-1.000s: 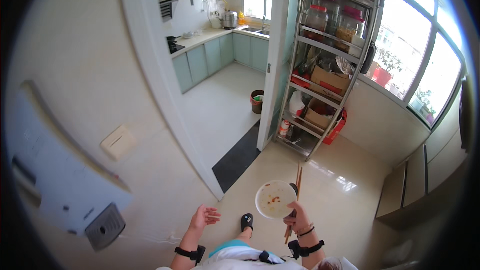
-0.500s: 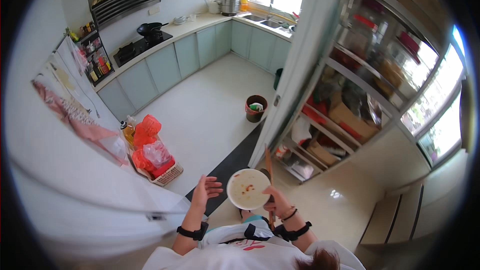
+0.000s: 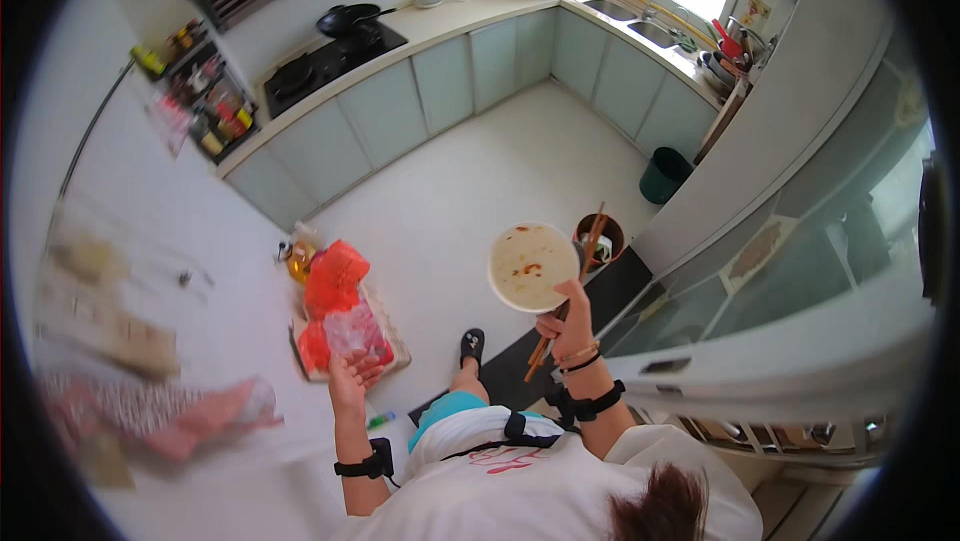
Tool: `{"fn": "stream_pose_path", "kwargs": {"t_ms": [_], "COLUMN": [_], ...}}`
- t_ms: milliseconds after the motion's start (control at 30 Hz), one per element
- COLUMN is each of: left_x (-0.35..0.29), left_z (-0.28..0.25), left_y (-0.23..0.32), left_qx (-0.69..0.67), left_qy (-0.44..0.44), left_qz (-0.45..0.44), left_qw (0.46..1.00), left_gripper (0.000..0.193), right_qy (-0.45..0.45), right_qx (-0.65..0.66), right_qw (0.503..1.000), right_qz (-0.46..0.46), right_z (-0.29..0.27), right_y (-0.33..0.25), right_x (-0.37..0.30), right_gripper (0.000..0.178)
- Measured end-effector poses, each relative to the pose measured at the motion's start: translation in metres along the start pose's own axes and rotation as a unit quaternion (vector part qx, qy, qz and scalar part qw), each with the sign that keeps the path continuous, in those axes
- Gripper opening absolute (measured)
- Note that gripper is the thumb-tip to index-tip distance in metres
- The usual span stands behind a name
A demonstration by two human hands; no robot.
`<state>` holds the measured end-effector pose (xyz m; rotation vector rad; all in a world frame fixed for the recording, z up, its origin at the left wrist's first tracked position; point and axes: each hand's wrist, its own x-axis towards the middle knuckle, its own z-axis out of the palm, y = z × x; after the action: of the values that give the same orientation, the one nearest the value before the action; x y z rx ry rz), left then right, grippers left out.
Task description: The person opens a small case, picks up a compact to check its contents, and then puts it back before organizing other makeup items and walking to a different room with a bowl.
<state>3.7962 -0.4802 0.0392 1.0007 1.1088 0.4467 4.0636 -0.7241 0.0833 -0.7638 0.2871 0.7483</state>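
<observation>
My right hand [image 3: 568, 329] grips a round white bowl [image 3: 512, 291] by its rim, thumb on the near right edge. Reddish and yellowish bits lie in the pale bottom of the bowl. The same hand holds a pair of brown wooden chopsticks [image 3: 594, 244], which slant up past the bowl's right side. My left hand [image 3: 353, 371] is open and empty, fingers spread, apart from the bowl. Below it in view sits a basket [image 3: 397, 353] with red and pink plastic bags [image 3: 336, 281].
A brown bin [image 3: 612, 229] stands just beyond the bowl, and a dark green bin [image 3: 665, 177] by the cabinets. The counter [image 3: 450, 21] carries a black stove [image 3: 335, 63] and a sink [image 3: 655, 35]. A glass door panel [image 3: 760, 271] is at my right.
I have stepped forward into the kitchen past the doorway. The bowl and chopsticks have come along in my right hand, and my left hand has moved further from the bowl.
</observation>
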Motion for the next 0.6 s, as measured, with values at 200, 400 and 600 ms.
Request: {"fn": "stream_pose_path", "kwargs": {"t_ms": [200, 400, 600], "left_x": [0.191, 0.315, 0.416], "left_z": [0.109, 0.349, 0.529], "left_y": [0.067, 0.156, 0.171], "left_qx": [0.084, 0.197, 0.193], "left_qy": [-0.049, -0.267, -0.360], "left_qz": [-0.002, 0.071, 0.022], "left_qw": [0.995, 0.941, 0.912], "left_gripper": [0.060, 0.061, 0.067], "right_qy": [0.093, 0.179, 0.187], "right_qx": [0.046, 0.054, 0.111], "right_qw": [0.989, 0.968, 0.962], "right_qz": [-0.106, -0.166, -0.162], "right_z": [-0.005, -0.043, -0.083], "right_y": [-0.082, -0.175, -0.274], "right_x": [0.130, 0.225, 0.366], "right_gripper": [0.019, 0.026, 0.029]}}
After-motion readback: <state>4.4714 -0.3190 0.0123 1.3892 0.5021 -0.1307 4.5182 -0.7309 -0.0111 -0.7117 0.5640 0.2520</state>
